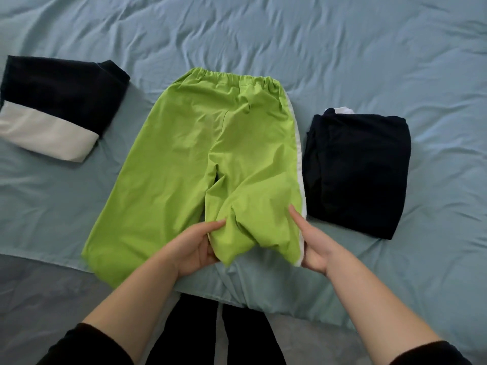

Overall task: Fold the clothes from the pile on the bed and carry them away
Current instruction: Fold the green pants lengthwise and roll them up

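Both hands (196, 248) (313, 247) grip green trousers (210, 143) (one leg)

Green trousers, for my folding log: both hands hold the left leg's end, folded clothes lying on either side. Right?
No: the head view shows the left hand and right hand holding the green trousers by the right, white-striped leg.

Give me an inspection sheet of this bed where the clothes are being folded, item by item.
Surface: wrinkled blue-grey bed sheet.
Job's things: lime-green trousers with white side stripe spread flat, one leg end lifted; folded black-and-white garment on their left; folded black garment on their right.
Clutter: nothing seen.
Hands: left hand and right hand each pinch the lifted leg end.
Cables: nothing seen.
Surroundings: grey floor by the bed edge.
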The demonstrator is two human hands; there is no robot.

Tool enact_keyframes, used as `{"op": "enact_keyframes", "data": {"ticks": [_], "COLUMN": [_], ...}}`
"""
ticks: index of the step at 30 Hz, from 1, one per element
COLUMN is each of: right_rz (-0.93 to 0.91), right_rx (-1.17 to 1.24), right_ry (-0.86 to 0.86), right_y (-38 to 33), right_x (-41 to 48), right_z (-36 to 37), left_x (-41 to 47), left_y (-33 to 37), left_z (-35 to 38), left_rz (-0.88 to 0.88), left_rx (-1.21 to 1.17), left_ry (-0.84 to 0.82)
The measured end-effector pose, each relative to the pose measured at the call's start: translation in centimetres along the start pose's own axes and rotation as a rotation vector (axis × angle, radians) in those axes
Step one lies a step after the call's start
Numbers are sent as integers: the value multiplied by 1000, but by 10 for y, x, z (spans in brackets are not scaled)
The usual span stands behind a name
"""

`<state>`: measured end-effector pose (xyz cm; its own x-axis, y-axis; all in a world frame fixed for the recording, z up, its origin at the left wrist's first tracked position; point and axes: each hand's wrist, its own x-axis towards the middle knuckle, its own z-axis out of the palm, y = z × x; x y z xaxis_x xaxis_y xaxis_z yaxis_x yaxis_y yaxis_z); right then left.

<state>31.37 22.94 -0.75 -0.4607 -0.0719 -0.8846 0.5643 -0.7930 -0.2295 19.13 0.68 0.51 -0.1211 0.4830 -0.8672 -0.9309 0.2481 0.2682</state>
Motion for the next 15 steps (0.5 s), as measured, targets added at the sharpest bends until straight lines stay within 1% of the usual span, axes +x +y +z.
{"op": "enact_keyframes", "data": {"ticks": [2,3,5,6,7,9,11,12,13,15], "right_rz": [45,36,3,-16,-31,-76,-141,-156,-152,-110], "right_rx": [-17,-66,-248,-319,-335,-280,-233,-229,-236,-308], "right_ry": [-29,-29,-6,20,70,206,330,355,346,261], "right_y": [27,42,71,84,95,111,123,129,134,146], "right_x": [-10,-14,-20,-23,-25,-29,-33,-37,-41,-51], "right_z": [-10,-13,-17,-17,-16,-16,-17,-18,-19,-22], "left_x": [-2,-2,-5,-8,-11,-15,-16,-15,-15,-12], "left_y": [-15,-22,-32,-36,-40,-50,-62,-69,-76,-91], "left_z": [-5,-8,-13,-14,-15,-19,-22,-24,-26,-31], "left_rz": [-42,-57,-83,-97,-111,-103,-94,-104,-119,-120], "left_rx": [-52,-90,-122,-80,-7,151,207,200,189,175], "left_ry": [77,93,75,47,18,-42,-82,-74,-48,40]}}
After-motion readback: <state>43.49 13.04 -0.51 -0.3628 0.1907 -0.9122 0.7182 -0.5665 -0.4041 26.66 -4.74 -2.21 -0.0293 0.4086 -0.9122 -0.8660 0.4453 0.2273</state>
